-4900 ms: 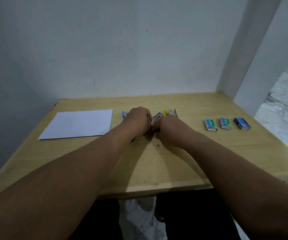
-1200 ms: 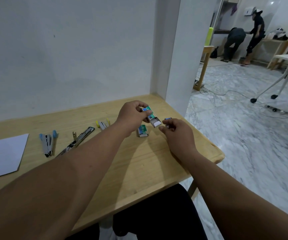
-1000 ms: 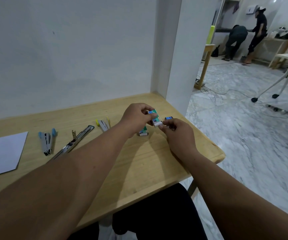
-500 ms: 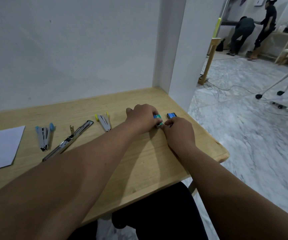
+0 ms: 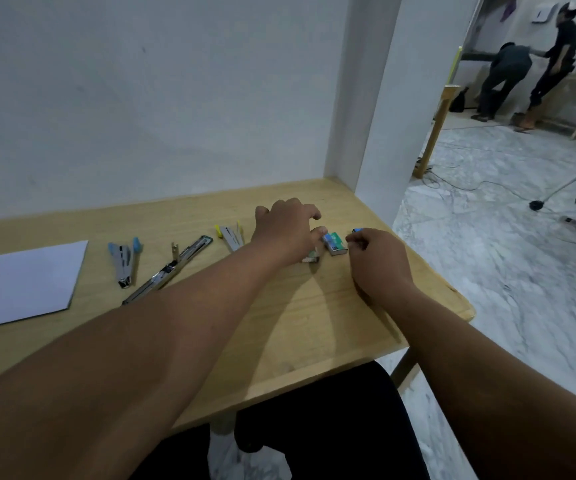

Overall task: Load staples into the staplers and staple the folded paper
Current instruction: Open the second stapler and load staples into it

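1. Light wooden table (image 5: 314,323) stands against a white wall, its right rear corner beside a white pillar (image 5: 373,109).
2. White sheet of folded paper (image 5: 19,278) lies flat at the left end of the table, well apart from both hands.
3. Left hand (image 5: 284,233) is palm down over the table's right rear area, fingers loosely spread and holding nothing; its thumb tip is just beside the green-and-blue staple box (image 5: 334,242).
4. Right hand (image 5: 376,261) rests knuckles up near the right edge, fingers curled in with thumb and forefinger pinched together; whether anything is held between them cannot be told.
5. Long silver stapler opened out flat (image 5: 168,270) lies diagonally between the paper and the left forearm.
6. Silver stapler with blue tips (image 5: 124,258), spread open, lies just left of the long one.
7. Silver stapler with yellow tips (image 5: 231,233), also spread open, lies just left of the left hand.
8. The green-and-blue staple box sits on the table between the two hands.
9. A second small staple box (image 5: 310,258) is partly hidden under the left hand.
10. A small blue box (image 5: 356,230) shows only a corner behind the right hand's fingers.
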